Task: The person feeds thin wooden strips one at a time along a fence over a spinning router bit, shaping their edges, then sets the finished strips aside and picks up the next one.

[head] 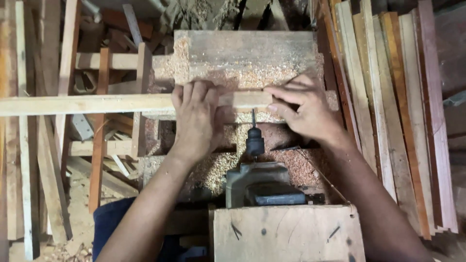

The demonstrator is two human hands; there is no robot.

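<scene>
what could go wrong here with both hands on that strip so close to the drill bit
The left hand and right hand press the wooden strip on either side of the drill bit, so a slip might bring fingers onto it. The strip overhangs far to the left and may tip or swing. Sawdust on the table could let the strip slide.

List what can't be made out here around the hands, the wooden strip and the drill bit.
Head view only:
- Wooden strip: its left end is cut off by the frame edge; its right end lies under the right hand.
- Drill bit: too small to tell whether its tip touches the strip.
- Left hand covers the strip's middle.
- Machine body: partly hidden by the wooden box.
</scene>
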